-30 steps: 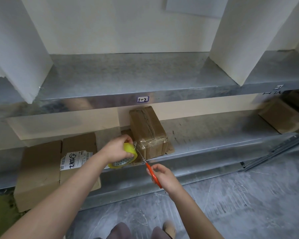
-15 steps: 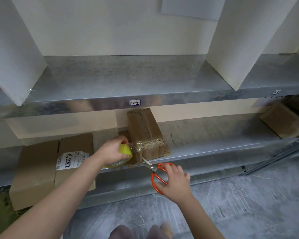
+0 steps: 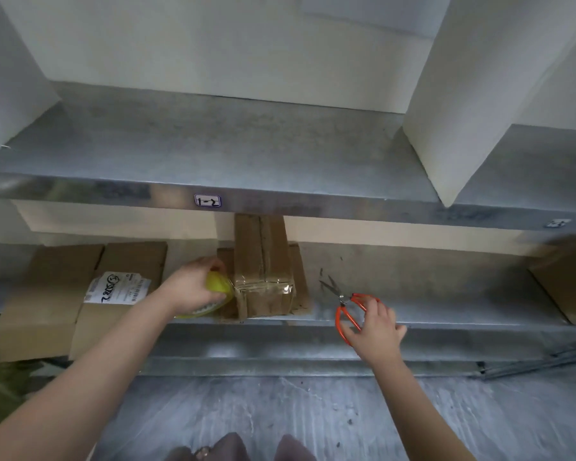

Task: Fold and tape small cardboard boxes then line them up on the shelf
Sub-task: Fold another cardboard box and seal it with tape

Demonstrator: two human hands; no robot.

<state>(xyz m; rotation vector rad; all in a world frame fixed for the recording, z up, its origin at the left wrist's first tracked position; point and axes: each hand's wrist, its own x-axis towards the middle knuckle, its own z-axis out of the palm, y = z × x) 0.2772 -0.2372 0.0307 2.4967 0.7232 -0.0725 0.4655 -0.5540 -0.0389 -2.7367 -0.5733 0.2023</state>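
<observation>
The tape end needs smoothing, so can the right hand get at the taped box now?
Probably yes: only bare shelf lies between the right hand and the taped box, though its fingers hold the orange scissors.

A small sticker (image 3: 207, 200) on the upper shelf (image 3: 313, 201) front edge reads "1-2". The white label (image 3: 118, 288) on the left cardboard box (image 3: 133, 257) bears black handwriting and print, none legible

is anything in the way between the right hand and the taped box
Nothing visible: only bare shelf separates the right hand, gripping the orange scissors, from the taped box. The left hand holds the tape roll at the box's other side.
</observation>
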